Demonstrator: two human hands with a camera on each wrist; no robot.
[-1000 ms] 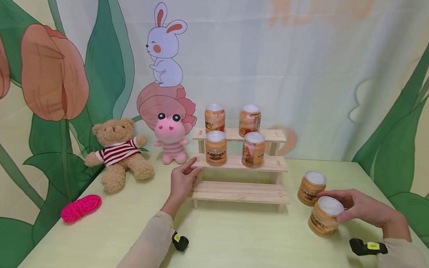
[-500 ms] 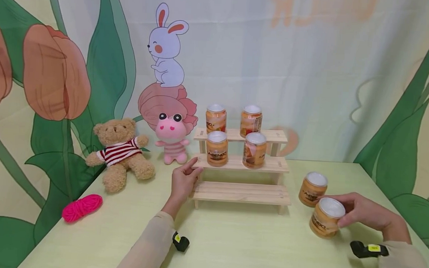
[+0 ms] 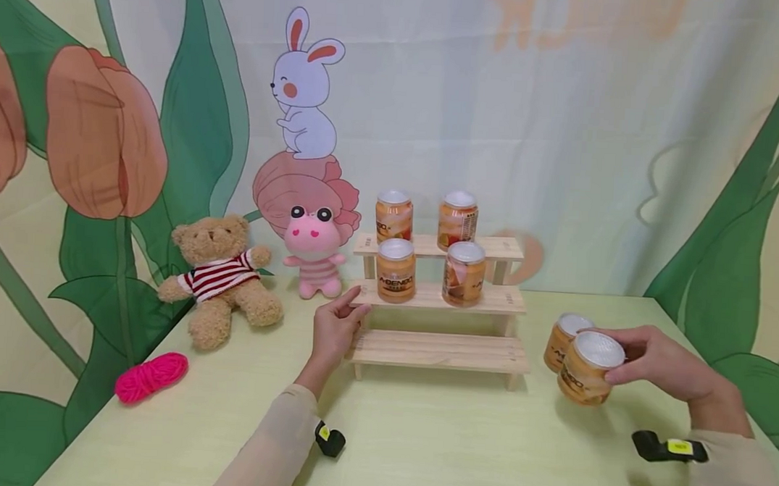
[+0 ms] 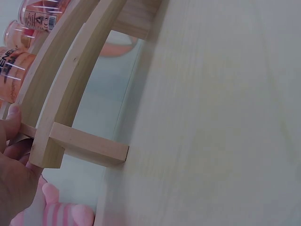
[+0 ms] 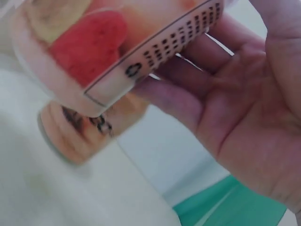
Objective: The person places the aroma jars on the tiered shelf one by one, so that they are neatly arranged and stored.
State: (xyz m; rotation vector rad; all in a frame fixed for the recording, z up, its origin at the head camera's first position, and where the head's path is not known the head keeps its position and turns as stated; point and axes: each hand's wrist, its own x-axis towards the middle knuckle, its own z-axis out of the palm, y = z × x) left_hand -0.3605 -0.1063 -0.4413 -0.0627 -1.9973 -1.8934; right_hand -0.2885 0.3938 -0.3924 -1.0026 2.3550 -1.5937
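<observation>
My right hand [image 3: 668, 367] grips an orange-labelled can [image 3: 587, 375] with a pale lid, raised off the table and slightly tilted. In the right wrist view its label shows red fruit and small print, and my fingers [image 5: 183, 101] curl behind it. Just behind stands a second can [image 3: 558, 344], partly hidden by the held one. My left hand [image 3: 336, 330] holds the left end of a three-tier wooden display stand [image 3: 437, 349]. In the left wrist view the thumb [image 4: 14, 117] lies by the middle tier, fingers around its side piece [image 4: 59, 127].
Two cans stand on the top tier, such as the left one [image 3: 394, 218], and two on the middle tier, including the right one [image 3: 464, 275]. Left of the stand are a pink plush toy [image 3: 317, 254], a teddy bear [image 3: 224, 286] and a pink yarn skein [image 3: 151, 377].
My right hand has lifted the front can off the table, up and slightly left, so it now overlaps the can behind. The left hand stays at the stand.
</observation>
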